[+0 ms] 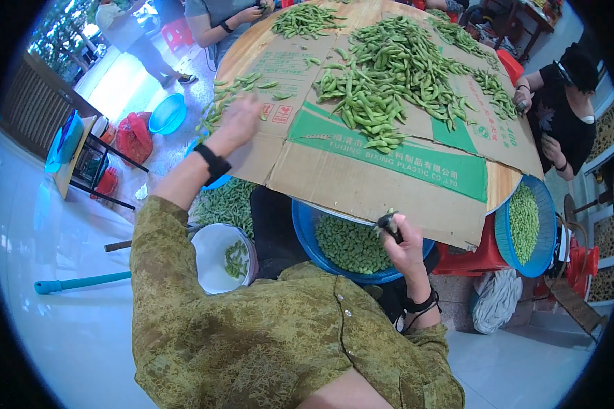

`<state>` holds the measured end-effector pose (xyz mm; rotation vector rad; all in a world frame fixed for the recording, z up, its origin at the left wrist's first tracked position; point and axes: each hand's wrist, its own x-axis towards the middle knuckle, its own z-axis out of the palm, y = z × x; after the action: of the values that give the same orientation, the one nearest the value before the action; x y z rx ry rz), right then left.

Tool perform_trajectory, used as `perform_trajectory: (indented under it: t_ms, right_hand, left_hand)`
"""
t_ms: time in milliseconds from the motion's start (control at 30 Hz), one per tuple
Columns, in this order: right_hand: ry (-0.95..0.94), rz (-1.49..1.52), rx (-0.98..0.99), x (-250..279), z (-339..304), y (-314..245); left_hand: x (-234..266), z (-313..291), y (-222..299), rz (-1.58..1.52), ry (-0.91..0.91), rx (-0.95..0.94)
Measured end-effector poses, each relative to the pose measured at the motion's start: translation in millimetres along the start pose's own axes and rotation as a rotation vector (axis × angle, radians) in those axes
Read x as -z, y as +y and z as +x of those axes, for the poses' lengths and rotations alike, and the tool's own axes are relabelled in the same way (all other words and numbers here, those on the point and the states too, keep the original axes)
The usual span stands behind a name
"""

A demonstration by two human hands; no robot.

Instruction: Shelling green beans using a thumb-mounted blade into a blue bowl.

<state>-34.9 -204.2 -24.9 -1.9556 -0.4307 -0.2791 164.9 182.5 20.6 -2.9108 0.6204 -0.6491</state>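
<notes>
My left hand (237, 126) is stretched over the left edge of the cardboard (262, 153), beside a loose scatter of green soybean pods (218, 109). Motion smears its fingers, so I cannot make out whether they hold anything. Closed around a small black tool (389, 226), my right hand (408, 247) is at the near edge of the table. A bit of green shows at the tool's tip; its exact kind is unclear. Below it, a blue basin (305, 235) holds shelled green beans (351, 245). A large heap of pods (396, 75) covers the middle of the cardboard.
A white bucket (201, 255) with a few pods stands at my left, near more pods (228, 204) low down. Another blue basin (503, 225) of beans sits at the right. People (573, 102) work around the table. A red stool (467, 255) is under its edge.
</notes>
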Motion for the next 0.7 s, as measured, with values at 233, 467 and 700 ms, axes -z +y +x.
perform_trajectory:
  t_ms: [233,467,700]
  right_hand:
    - [0.008,-0.085,0.007,-4.4,1.3,-4.4]
    - [-0.011,0.216,-0.224,-0.9,-5.2,1.0]
    - [0.118,0.612,-0.298,-3.5,-0.8,-9.4]
  left_hand:
    - [-15.1,106.2,101.0,-0.372,0.106,-0.335]
    - [-35.8,122.9,108.9,-0.133,0.21,-0.396]
    - [16.6,55.9,155.5,-1.085,-0.148,0.099]
